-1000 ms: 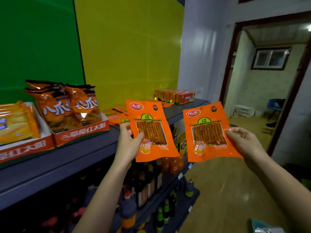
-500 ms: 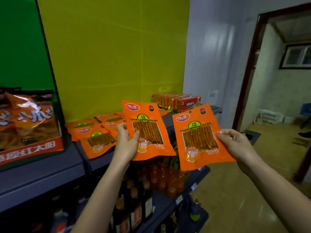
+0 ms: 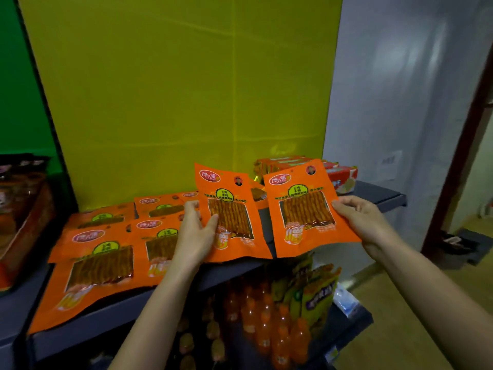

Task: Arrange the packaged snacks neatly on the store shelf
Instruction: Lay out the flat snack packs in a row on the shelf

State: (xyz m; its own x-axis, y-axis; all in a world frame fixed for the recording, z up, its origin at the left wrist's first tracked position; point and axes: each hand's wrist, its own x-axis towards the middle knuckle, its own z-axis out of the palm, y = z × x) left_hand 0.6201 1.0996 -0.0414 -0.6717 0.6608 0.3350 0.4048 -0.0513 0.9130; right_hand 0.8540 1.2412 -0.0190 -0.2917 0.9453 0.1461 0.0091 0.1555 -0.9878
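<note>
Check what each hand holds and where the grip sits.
Left hand pinches one orange snack packet at its lower left edge, thumb on the front. Right hand holds a second orange packet by its right edge.

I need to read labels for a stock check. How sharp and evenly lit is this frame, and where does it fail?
Head view: the left-hand packet and right-hand packet are lit best, logos readable, small print soft; head view: the flat packets on the shelf look smeared; head view: the orange bottles below sit in shadow; head view: the door frame bows from wide-angle distortion.
</note>
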